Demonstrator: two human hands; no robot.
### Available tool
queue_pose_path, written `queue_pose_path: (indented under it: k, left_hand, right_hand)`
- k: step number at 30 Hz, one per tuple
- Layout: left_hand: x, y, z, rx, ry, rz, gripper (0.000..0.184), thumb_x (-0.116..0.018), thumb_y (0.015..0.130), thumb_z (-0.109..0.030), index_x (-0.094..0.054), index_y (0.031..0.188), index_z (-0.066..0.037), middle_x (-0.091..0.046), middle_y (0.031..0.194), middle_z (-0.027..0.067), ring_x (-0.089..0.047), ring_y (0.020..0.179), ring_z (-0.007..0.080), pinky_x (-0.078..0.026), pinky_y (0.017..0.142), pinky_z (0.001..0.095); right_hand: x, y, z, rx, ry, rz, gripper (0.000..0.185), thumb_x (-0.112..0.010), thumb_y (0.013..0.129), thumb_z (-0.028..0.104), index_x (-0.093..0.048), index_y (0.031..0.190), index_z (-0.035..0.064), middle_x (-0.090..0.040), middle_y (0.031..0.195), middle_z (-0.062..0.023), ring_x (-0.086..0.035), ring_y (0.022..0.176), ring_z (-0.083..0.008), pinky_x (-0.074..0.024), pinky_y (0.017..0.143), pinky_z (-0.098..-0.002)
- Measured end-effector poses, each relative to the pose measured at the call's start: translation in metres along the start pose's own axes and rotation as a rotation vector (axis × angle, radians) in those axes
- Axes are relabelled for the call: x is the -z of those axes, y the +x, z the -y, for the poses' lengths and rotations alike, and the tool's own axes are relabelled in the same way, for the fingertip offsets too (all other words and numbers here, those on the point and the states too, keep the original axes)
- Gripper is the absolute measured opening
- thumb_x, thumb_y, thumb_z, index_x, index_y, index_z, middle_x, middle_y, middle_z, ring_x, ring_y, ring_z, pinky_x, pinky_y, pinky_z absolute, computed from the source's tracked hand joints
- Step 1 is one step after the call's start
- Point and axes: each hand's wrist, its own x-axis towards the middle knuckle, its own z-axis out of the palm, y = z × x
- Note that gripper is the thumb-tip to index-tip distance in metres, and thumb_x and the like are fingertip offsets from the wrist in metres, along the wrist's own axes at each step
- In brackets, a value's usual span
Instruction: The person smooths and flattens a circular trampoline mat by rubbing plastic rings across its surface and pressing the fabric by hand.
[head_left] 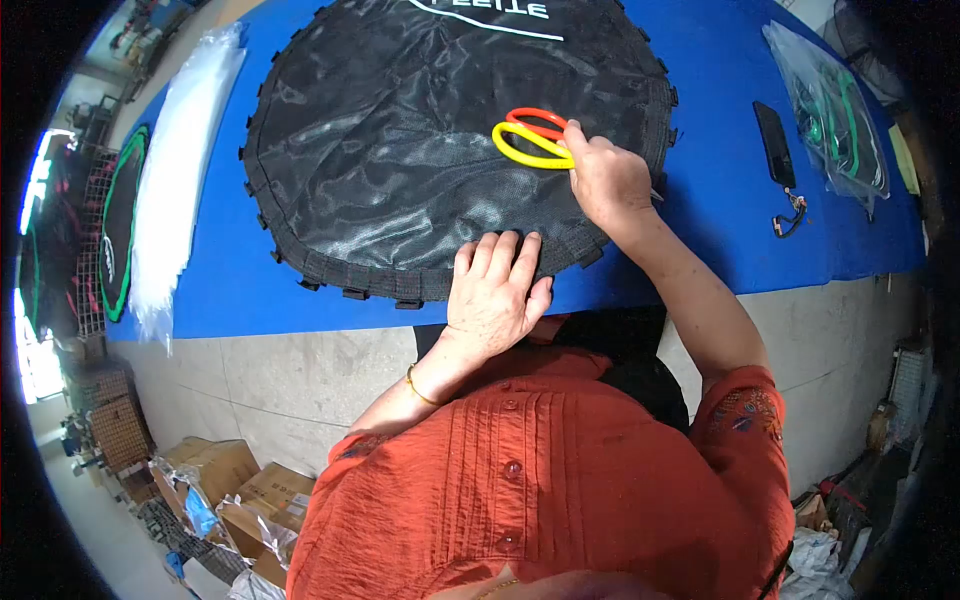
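A large round black mesh sheet (400, 150) lies on the blue table (720, 220), with small black tabs around its thick edge and white lettering at its far side. My left hand (495, 290) lies on the near edge of the sheet with its fingers spread, holding nothing. My right hand (608, 180) is over the right part of the sheet, closed round scissors (530, 160) with one red and one yellow handle loop. The handles point left, and part of the blades shows at the right of the hand.
A stack of clear plastic bags (185, 170) lies at the table's left, beside a green-edged black disc (122, 225). To the right are a black phone (773, 142) with a strap and a bagged green-and-black item (835, 120). Cardboard boxes (215, 465) stand on the floor at lower left.
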Motion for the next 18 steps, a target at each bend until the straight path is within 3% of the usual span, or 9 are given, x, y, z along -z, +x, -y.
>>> queue_pose_path:
  k: [2,5,8,18]
  left_hand:
    - [0.000,-0.001,-0.001,-0.006,-0.004,-0.010,0.060,-0.076,0.092,-0.038,-0.068,0.141,-0.005,-0.063,0.136,0.0180,-0.059,0.127,0.0366,-0.044,0.109,0.0517]
    - [0.002,-0.001,0.002,-0.008,0.002,-0.005,0.059,-0.076,0.092,-0.038,-0.068,0.140,-0.005,-0.063,0.135,0.0176,-0.059,0.126,0.0365,-0.044,0.109,0.0515]
    - [0.001,0.001,0.002,-0.003,0.008,-0.002,0.059,-0.076,0.092,-0.038,-0.069,0.140,-0.005,-0.063,0.135,0.0176,-0.059,0.126,0.0364,-0.044,0.109,0.0513]
    - [0.000,0.001,0.001,-0.004,0.007,-0.001,0.059,-0.076,0.092,-0.038,-0.068,0.141,-0.006,-0.063,0.134,0.0173,-0.058,0.126,0.0361,-0.044,0.109,0.0513]
  right_hand:
    - [-0.002,0.002,-0.003,-0.043,0.026,0.002,0.041,-0.076,0.094,0.018,-0.069,0.133,0.0098,-0.075,0.085,-0.0125,-0.077,0.074,-0.0329,-0.0617,0.064,-0.0460]
    - [-0.009,0.010,-0.004,-0.088,-0.016,0.010,0.037,-0.074,0.095,0.017,-0.070,0.131,0.0091,-0.074,0.083,-0.0129,-0.077,0.072,-0.0333,-0.0610,0.063,-0.0458]
    - [-0.010,0.002,0.002,0.035,0.018,-0.075,0.030,-0.064,0.097,0.015,-0.071,0.126,0.0068,-0.074,0.079,-0.0136,-0.075,0.065,-0.0337,-0.0609,0.058,-0.0463]
    - [0.013,-0.017,0.014,-0.039,0.091,0.036,0.035,-0.071,0.097,0.016,-0.069,0.131,0.0075,-0.072,0.081,-0.0146,-0.075,0.070,-0.0358,-0.0598,0.062,-0.0488]
